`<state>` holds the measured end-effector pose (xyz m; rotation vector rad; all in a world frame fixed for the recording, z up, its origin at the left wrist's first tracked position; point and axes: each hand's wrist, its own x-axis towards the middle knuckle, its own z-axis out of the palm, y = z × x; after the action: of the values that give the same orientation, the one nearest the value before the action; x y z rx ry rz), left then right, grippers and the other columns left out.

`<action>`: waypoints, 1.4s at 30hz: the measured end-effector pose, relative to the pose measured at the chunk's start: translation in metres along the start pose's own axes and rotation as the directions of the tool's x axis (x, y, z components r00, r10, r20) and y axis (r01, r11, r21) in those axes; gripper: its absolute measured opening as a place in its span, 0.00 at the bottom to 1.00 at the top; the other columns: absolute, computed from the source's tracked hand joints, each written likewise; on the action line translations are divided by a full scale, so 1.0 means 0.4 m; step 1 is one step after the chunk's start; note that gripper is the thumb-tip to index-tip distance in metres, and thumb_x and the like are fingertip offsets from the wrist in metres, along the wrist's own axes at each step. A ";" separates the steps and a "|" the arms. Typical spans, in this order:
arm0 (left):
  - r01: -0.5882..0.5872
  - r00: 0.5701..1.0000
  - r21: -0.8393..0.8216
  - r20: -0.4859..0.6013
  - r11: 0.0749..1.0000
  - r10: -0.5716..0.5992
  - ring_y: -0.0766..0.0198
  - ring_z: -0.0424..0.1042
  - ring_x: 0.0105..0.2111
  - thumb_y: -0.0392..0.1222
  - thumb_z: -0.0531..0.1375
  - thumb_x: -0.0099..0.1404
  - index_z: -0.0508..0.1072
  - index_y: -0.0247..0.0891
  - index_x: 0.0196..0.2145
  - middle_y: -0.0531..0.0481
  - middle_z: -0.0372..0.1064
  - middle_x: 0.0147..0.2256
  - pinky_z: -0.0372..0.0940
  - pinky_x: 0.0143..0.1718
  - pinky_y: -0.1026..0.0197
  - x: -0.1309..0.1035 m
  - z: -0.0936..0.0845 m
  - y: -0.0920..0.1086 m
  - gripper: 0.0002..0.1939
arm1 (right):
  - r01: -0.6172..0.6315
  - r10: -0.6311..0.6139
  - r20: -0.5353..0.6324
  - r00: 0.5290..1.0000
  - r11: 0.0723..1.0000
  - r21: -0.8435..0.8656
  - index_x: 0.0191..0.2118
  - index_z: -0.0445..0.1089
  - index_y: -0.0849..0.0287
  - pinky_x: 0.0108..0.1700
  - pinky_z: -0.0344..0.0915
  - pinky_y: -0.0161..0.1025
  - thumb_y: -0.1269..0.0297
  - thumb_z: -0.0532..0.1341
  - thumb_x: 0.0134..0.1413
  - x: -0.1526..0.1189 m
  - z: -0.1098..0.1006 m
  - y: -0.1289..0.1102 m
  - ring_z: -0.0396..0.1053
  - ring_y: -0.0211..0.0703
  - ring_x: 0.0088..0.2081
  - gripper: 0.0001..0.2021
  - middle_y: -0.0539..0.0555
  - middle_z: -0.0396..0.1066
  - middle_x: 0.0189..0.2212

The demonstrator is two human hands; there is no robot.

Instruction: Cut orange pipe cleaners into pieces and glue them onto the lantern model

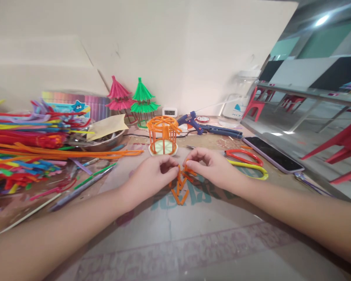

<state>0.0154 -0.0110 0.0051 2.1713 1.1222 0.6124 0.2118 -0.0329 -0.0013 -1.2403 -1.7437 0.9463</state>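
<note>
Orange strips [179,184], bent into sharp angles, sit at the fingertips over the middle of the bench [169,249], on the near side of an upright orange cage [163,136]. From my end, the left hand [156,171] pinches one part of them between thumb and finger; the right hand [206,166] pinches another part close beside it, the two sets of fingertips nearly meeting. To work this well, I'd steady with the left and make only small adjustments with the right, gripping lightly so the folds don't lose their shape. The strips look slim and evenly coloured, with a clear V-shaped bend at the near end; higher up, fingers hide the joins, so I can't tell whether it's one length or several.
</note>
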 end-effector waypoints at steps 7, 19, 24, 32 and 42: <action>-0.163 0.958 0.177 -0.206 0.971 0.198 0.62 0.69 0.33 0.40 0.55 0.64 0.74 0.40 0.34 0.51 0.73 0.33 0.63 0.36 0.60 -0.007 -0.017 0.001 0.08 | -0.084 0.056 0.084 0.995 0.919 0.386 0.35 0.62 0.56 0.30 0.67 0.36 0.55 0.63 0.53 0.011 -0.012 -0.013 0.70 0.36 0.24 0.12 0.48 0.73 0.24; -0.003 0.843 -0.181 -0.529 0.983 -0.095 0.50 0.66 0.55 0.59 0.57 0.62 0.56 0.35 0.58 0.34 0.60 0.58 0.63 0.54 0.45 0.087 -0.100 -0.175 0.34 | 0.090 -0.073 -0.179 0.981 0.992 0.087 0.31 0.72 0.60 0.34 0.67 0.38 0.63 0.63 0.50 0.107 -0.080 -0.100 0.70 0.37 0.26 0.05 0.50 0.74 0.25; -0.073 0.955 -0.293 -0.296 0.953 -0.018 0.52 0.62 0.61 0.55 0.62 0.59 0.51 0.36 0.62 0.35 0.57 0.62 0.61 0.60 0.48 0.091 -0.082 -0.183 0.40 | 0.256 -0.327 -0.156 0.932 0.899 -0.356 0.30 0.69 0.58 0.31 0.60 0.36 0.64 0.57 0.58 0.144 -0.075 -0.124 0.68 0.38 0.27 0.07 0.50 0.73 0.25; -0.132 0.963 -0.099 -0.250 0.986 0.104 0.53 0.66 0.57 0.46 0.59 0.63 0.60 0.39 0.59 0.42 0.63 0.60 0.60 0.60 0.48 0.075 -0.088 -0.146 0.29 | 0.257 -0.364 0.014 0.931 0.630 -0.732 0.32 0.66 0.58 0.30 0.50 0.37 0.66 0.52 0.62 0.115 -0.049 -0.105 0.63 0.40 0.27 0.09 0.53 0.71 0.27; -0.167 0.942 0.031 -0.289 0.985 0.169 0.53 0.69 0.54 0.42 0.59 0.63 0.64 0.40 0.56 0.44 0.67 0.55 0.64 0.57 0.48 0.077 -0.074 -0.173 0.23 | 0.258 -0.396 -0.004 0.918 0.606 -0.753 0.28 0.61 0.58 0.28 0.45 0.36 0.66 0.53 0.61 0.100 -0.035 -0.099 0.57 0.36 0.25 0.09 0.48 0.65 0.22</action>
<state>-0.0253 0.0553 -0.0186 2.2480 1.0900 1.0349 0.2005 -0.0023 0.0466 -1.3397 -2.1982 -0.1571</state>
